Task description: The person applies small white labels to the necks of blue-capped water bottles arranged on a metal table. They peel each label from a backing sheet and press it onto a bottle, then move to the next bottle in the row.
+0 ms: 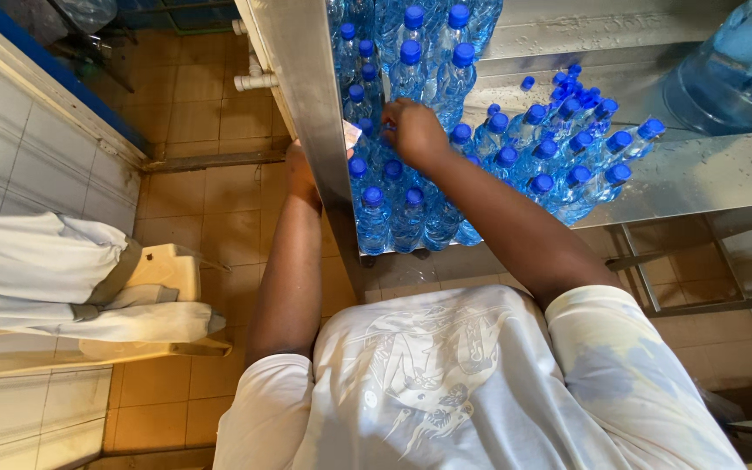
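Several clear water bottles (411, 70) with blue caps stand packed together on a steel table (698, 165). My right hand (412, 130) reaches over them, fingers curled on the neck of one bottle near the table's left edge. My left hand (299, 165) is at the raised steel rim (302, 78) of the table, mostly hidden behind it, and a small white-and-pink label (352, 133) shows at its fingertips. Whether it grips the label I cannot tell. More bottles (567, 165) stand to the right of my right forearm.
A large blue water jug (737, 65) lies at the table's far right. White fabric (54, 278) is draped over a cream plastic chair (167, 270) at left. Tan floor tiles (211, 200) and a white tiled wall (19, 148) border the left side.
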